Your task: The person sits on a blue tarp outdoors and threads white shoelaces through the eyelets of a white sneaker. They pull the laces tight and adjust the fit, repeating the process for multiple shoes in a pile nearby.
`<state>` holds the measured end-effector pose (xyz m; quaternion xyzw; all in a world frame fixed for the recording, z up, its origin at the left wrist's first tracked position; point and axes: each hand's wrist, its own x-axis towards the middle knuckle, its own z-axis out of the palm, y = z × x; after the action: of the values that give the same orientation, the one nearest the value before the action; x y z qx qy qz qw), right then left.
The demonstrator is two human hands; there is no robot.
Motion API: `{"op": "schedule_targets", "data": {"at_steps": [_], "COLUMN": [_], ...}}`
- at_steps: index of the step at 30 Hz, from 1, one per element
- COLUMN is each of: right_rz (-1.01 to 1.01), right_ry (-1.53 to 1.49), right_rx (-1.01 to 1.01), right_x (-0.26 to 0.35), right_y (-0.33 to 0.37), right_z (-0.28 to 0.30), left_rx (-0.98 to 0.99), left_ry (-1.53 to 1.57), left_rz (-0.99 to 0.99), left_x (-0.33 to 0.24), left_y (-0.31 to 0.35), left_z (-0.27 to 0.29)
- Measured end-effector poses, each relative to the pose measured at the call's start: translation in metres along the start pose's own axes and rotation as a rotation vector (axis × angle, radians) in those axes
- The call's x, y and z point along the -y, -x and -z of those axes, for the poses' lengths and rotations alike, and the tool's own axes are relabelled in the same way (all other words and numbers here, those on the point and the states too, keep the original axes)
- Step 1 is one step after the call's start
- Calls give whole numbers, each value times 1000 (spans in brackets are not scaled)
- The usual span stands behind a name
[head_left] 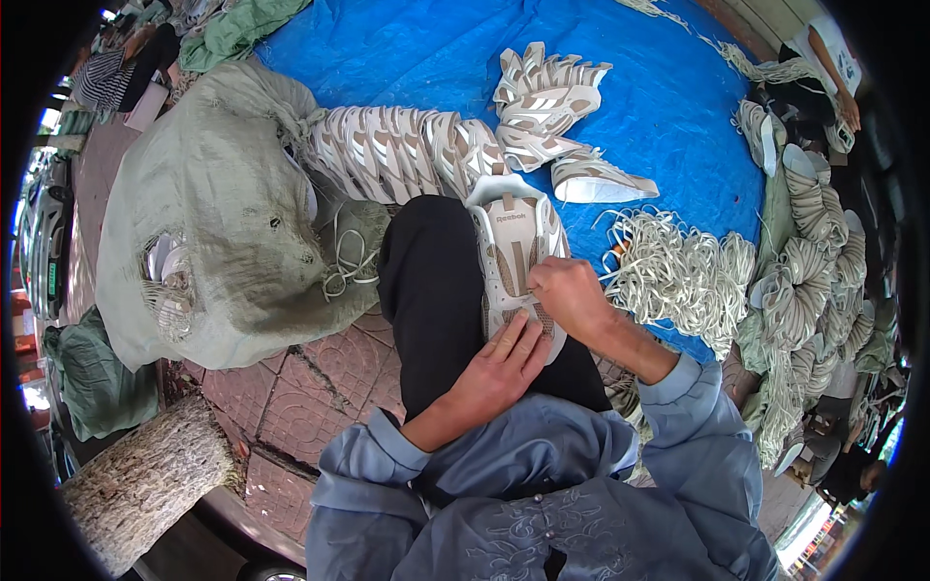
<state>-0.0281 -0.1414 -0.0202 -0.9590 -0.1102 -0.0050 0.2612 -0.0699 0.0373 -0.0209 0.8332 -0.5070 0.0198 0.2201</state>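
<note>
**Shoe (pixel 513 232) on the lap, right of a bulging sack (pixel 218 203)**

At the left, the greyish woven sack has a torn hole showing something pale inside, too unclear to name. A loose white lace (pixel 341 266) hangs at its right side. From its far right end, a row of beige-and-white shoe uppers (pixel 387 150) runs right across a blue sheet (pixel 668 97). The shoe lies toe near. The left hand (pixel 496 366) rests its extended fingers on the toe; the right hand (pixel 578 298) pinches at the lacing edge, though I cannot tell what is between its fingertips. Farther right, a pile of white laces (pixel 678 276) is heaped on the sheet.
</note>
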Motion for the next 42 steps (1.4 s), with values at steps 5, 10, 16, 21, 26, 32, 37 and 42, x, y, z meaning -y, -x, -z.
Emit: {"op": "schedule_targets", "data": {"at_steps": [5, 10, 16, 21, 26, 32, 37, 42], "right_rz": [30, -26, -272, -261, -347, -238, -319, -323], "right_ry": [-308, -234, -510, -590, -775, -782, -917, -970], "right_rx": [-6, 29, 110, 31, -4, -39, -5, 25], "right_x": [1, 2, -2, -7, -14, -18, -17, -19], "right_y": [-5, -1, -1, 1, 3, 7, 10, 7], "right_z": [-4, 3, 13, 12, 4, -5, -9, -8], "left_rx": [1, -121, -95, 163, 280, 218, 176, 296], "left_ry": [-27, 383, -137, -466, -487, -226, 138, 449], "left_rz": [9, 135, 186, 50, 114, 207, 416, 579], "left_x": [-1, 11, 41, 39, 36, 41, 46, 55], "left_y": [-1, -9, -44, -68, -78, -71, -65, -70], "left_z": [2, 18, 21, 13, 8, 12, 19, 22]}}
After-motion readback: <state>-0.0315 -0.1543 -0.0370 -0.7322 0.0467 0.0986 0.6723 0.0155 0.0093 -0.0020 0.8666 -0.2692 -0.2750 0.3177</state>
